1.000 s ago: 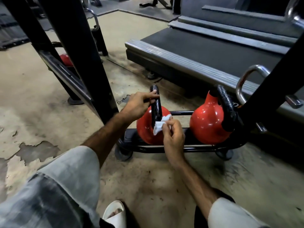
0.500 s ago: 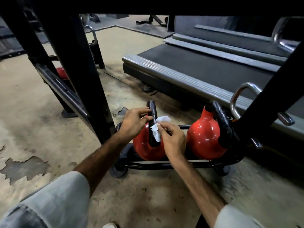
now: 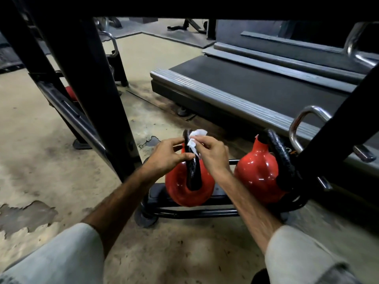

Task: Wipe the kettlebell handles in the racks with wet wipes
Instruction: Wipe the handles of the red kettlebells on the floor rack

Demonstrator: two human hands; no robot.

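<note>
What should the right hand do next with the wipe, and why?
Probably draw the wet wipe down the black handle. The right hand pinches it near the handle's top, the left hand steadies the handle, and the lower part toward the red kettlebell lies uncovered.

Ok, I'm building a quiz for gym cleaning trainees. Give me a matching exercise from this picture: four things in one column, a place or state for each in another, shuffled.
Things:
1. left hand
2. wet wipe
3. right kettlebell
4. treadmill

States:
A. pinched in the right hand against a handle
B. untouched on the low rack
C. steadies the left kettlebell's black handle
D. on the floor behind the rack

Pairs: 1-C, 2-A, 3-B, 4-D
</note>
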